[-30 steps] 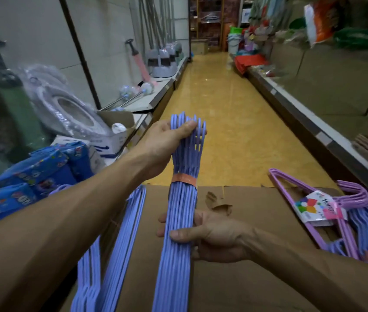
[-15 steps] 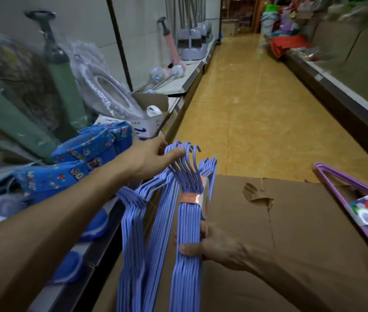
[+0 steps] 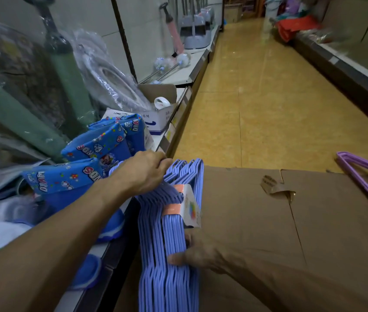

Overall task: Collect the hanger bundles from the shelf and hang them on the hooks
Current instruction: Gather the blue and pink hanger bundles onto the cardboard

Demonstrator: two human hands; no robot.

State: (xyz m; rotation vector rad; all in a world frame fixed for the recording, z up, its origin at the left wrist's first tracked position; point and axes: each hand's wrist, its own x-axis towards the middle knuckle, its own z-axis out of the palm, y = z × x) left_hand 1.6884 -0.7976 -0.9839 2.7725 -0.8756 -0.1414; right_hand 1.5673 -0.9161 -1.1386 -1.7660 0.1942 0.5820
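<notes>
Bundles of blue plastic hangers [image 3: 169,251] stand on edge between the left shelf and a cardboard box [image 3: 257,217]. An orange band and a white label [image 3: 189,206] wrap the nearest bundle. My left hand [image 3: 144,172] is closed on the hook ends at the top of the bundles. My right hand [image 3: 201,253] grips the side of the banded bundle lower down, thumb across the hangers. A purple hanger [image 3: 363,167] lies at the box's right edge. No hooks for hanging are visible.
The left shelf [image 3: 178,122] holds blue printed packs [image 3: 102,143], a green pump [image 3: 66,70], a plastic-wrapped seat, a white carton and brushes. A yellow tiled aisle [image 3: 268,104] runs ahead between the shelves. Another low shelf lines the right side.
The banded bundle has come down from upright in front of me to the box's left side beside the other hangers. My left hand dropped onto the hook ends; my view turned left and down.
</notes>
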